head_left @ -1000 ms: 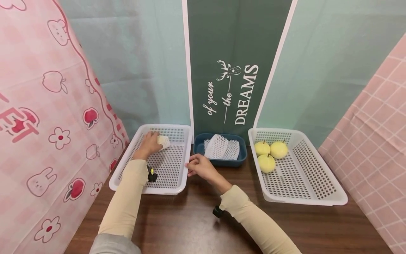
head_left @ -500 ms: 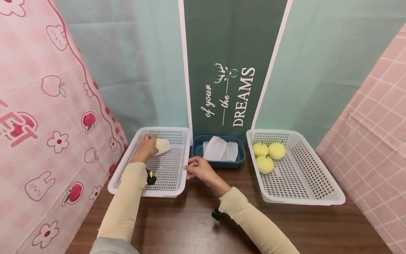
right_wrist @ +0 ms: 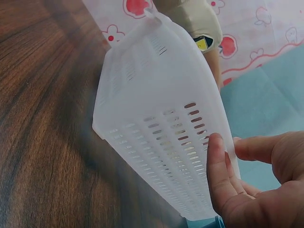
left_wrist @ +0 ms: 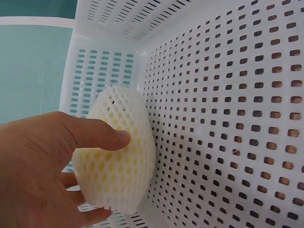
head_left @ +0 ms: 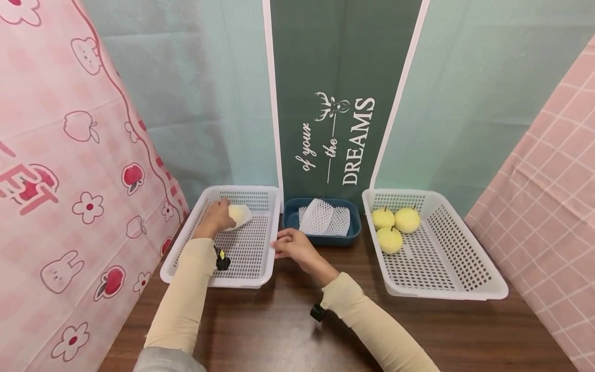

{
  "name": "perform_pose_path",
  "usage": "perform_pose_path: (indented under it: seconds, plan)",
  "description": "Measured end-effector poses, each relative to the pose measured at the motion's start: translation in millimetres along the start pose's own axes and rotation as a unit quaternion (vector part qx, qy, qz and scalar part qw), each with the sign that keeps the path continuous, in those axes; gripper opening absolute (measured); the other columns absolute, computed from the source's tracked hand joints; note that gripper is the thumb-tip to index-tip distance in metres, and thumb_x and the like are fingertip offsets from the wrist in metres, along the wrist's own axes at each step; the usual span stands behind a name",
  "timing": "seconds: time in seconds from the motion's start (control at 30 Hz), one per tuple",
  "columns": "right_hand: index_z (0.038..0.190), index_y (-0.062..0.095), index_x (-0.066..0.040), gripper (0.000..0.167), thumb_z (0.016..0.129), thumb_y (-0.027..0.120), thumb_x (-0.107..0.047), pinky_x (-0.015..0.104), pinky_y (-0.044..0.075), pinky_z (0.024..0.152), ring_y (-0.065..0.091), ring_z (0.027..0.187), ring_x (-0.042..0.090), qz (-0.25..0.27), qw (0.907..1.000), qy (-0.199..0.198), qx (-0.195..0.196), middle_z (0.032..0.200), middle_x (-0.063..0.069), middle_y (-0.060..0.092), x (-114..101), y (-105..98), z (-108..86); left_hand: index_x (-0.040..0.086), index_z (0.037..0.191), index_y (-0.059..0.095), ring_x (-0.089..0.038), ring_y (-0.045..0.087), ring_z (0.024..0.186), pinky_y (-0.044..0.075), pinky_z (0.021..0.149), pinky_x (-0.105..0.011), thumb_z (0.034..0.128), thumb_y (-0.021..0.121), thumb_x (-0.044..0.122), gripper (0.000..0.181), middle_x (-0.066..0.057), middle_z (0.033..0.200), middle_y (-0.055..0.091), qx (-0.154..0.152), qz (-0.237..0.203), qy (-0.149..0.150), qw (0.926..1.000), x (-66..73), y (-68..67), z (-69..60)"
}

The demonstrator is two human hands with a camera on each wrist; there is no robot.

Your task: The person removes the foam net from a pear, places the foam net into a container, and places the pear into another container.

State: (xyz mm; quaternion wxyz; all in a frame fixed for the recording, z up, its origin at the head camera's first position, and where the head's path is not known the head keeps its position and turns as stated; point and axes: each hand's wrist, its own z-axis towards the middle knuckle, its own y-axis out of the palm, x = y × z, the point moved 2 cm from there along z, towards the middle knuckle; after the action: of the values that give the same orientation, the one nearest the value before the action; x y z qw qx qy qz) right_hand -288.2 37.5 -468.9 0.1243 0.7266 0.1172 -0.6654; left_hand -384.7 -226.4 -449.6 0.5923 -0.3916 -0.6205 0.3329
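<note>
In the left basket [head_left: 271,258], a white perforated plastic one, lies a yellow pear in a white foam net [left_wrist: 118,156]. My left hand [head_left: 217,216] holds it, thumb across the near side and the other fingers partly hidden behind. The netted pear touches the basket's floor or wall; which one I cannot tell. My right hand [head_left: 297,249] pinches the right rim of this basket, with the thumb on one side and the fingers on the outer wall, as the right wrist view shows [right_wrist: 256,180].
A dark blue tray [head_left: 321,239] behind the right hand holds white foam nets [head_left: 317,217]. To the right, a second white basket [head_left: 446,295] contains 3 yellow pears [head_left: 389,240]. All stand on a brown wooden table [head_left: 269,330] with fabric hangings around it.
The left hand has shifted slightly, and the netted pear sits a little lower in the basket with more of its net showing. The right hand stays on the rim.
</note>
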Motion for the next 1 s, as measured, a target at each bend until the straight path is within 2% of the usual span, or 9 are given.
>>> perform_pose_path:
  seconds: [0.13,0.23,0.33,0.47,0.6,0.77,1.0]
  plan:
    - [0.128,0.053,0.015,0.039,0.096,0.069,0.000,0.046,0.065,0.083,0.072,0.075,0.016,0.012,0.9999,0.000,-0.008,0.104,0.020,0.073,-0.8,-0.4,0.1,-0.002,0.159,0.028,-0.049,0.049,0.134,0.043,0.112,-0.062,0.0945,0.074,0.009,0.080,-0.037,0.152,0.037,-0.017,-0.030,-0.015,0.9993,-0.6,3.6,0.0]
    - [0.129,0.053,0.014,0.039,0.097,0.069,0.000,0.046,0.065,0.084,0.072,0.075,0.015,0.011,0.9999,0.005,-0.011,0.104,0.019,0.073,-0.6,-0.8,-0.2,-0.001,0.163,0.024,-0.050,0.046,0.136,0.041,0.115,-0.063,0.0936,0.076,0.012,0.087,-0.038,0.156,0.031,-0.024,-0.026,-0.026,0.9990,-0.5,5.5,-0.2]
    - [0.128,0.053,0.014,0.039,0.096,0.070,-0.001,0.044,0.065,0.082,0.073,0.075,0.016,0.009,0.9999,0.007,-0.011,0.104,0.020,0.073,0.0,-0.6,0.2,-0.003,0.164,0.023,-0.052,0.042,0.140,0.038,0.117,-0.064,0.0934,0.077,0.016,0.091,-0.039,0.156,0.033,-0.031,-0.007,-0.024,0.9992,-0.9,7.0,0.3]
    - [0.128,0.054,0.013,0.038,0.096,0.070,0.000,0.050,0.064,0.085,0.073,0.074,0.016,0.010,0.9999,0.008,-0.009,0.103,0.019,0.073,-0.4,-0.7,0.8,-0.004,0.163,0.027,-0.050,0.045,0.137,0.038,0.116,-0.063,0.0924,0.078,0.017,0.089,-0.037,0.151,0.043,-0.036,0.000,-0.012,0.9993,-1.3,6.8,-1.2]
    - [0.128,0.053,0.013,0.039,0.096,0.070,0.000,0.059,0.060,0.091,0.072,0.073,0.016,0.007,0.9999,0.008,-0.010,0.102,0.019,0.073,-0.9,-1.3,0.6,-0.003,0.162,0.030,-0.047,0.047,0.133,0.041,0.114,-0.063,0.0909,0.079,0.016,0.088,-0.036,0.150,0.043,-0.035,-0.017,-0.007,0.9992,-0.3,5.8,-3.1]
    - [0.129,0.053,0.013,0.040,0.096,0.070,-0.001,0.061,0.058,0.094,0.072,0.074,0.016,0.006,0.9998,0.011,-0.015,0.104,0.019,0.074,-0.4,-1.4,0.2,-0.002,0.162,0.029,-0.047,0.044,0.135,0.041,0.114,-0.064,0.0913,0.080,0.018,0.089,-0.035,0.152,0.040,-0.041,-0.035,-0.014,0.9984,-0.4,6.3,-4.7]
    - [0.129,0.053,0.013,0.040,0.096,0.070,-0.001,0.064,0.055,0.096,0.072,0.073,0.015,0.006,0.9999,0.008,-0.013,0.102,0.019,0.073,-1.7,-1.3,0.3,-0.005,0.163,0.024,-0.049,0.044,0.142,0.038,0.118,-0.064,0.0945,0.077,0.021,0.090,-0.035,0.156,0.042,-0.045,-0.033,-0.014,0.9983,0.1,6.8,-4.5]
